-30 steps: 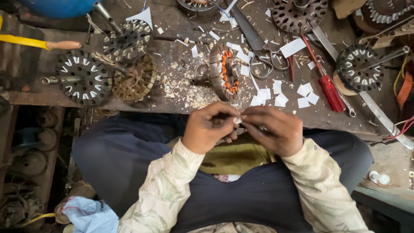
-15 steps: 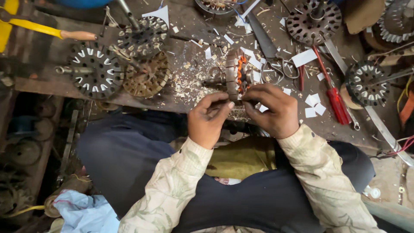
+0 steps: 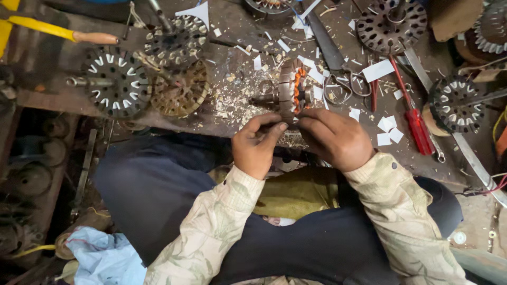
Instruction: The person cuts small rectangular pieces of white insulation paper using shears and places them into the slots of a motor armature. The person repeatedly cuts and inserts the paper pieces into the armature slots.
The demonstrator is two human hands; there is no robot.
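A round motor stator [image 3: 289, 87] with orange windings stands on edge on the dirty workbench [image 3: 232, 31], a shaft sticking out to its left. My left hand [image 3: 256, 148] and my right hand [image 3: 338, 138] meet at its lower rim, fingertips pinched together against the slotted core. Whatever sits between the fingertips is hidden. Both sleeves are pale and patterned, and my dark-trousered legs are crossed below the bench edge.
Slotted rotor discs lie at the left [image 3: 119, 82], upper right [image 3: 391, 21] and right [image 3: 457, 103]. A red-handled screwdriver [image 3: 417, 124], scissors [image 3: 343, 79], cut white paper pieces [image 3: 388, 129] and shavings [image 3: 235, 100] surround the stator. A blue cloth [image 3: 105, 256] lies at lower left.
Both hands have moved up from over my lap to the stator's lower rim. A small white piece seen between the fingers earlier is no longer visible.
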